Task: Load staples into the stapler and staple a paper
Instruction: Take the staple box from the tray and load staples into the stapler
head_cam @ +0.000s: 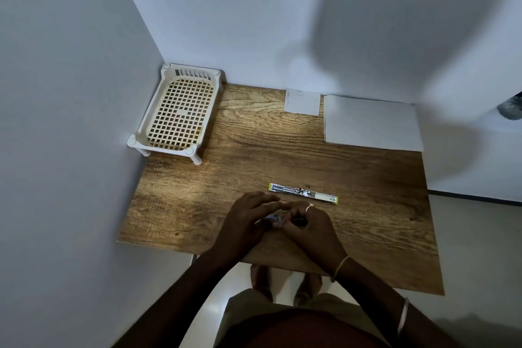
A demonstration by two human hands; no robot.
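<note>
Yellow-tipped stapler point(303, 193) just beyond hands point(278, 220)

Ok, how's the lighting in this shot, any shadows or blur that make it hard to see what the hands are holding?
Head view: dim overall, with a brighter patch on the table near the basket; large soft shadows fall across the back wall; wide-angle lens bends the walls; the left hand and right hand crowd together, so the small object between them is mostly hidden and slightly blurred.
</note>
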